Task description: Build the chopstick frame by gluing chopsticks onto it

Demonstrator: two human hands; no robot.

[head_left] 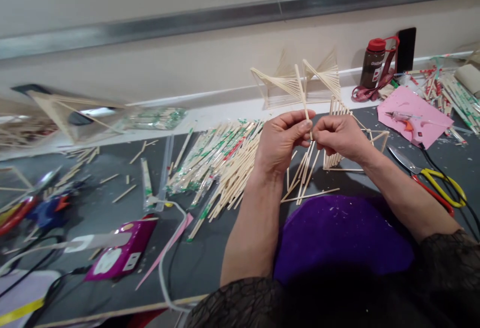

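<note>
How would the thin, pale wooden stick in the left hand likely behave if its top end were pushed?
The thin, pale wooden stick is probably stiff, since it extends straight above the pinch. It's likely light, given its slimness. Pushed, it may pivot in the left hand, which grips only its lower part.

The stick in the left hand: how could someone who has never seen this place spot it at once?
Find the dark grey table along the pale wall. Over it, the left hand is close beside the right hand. The pale stick pinched in the left hand points upward, while the loose sticks to its left lie on the table.
</note>
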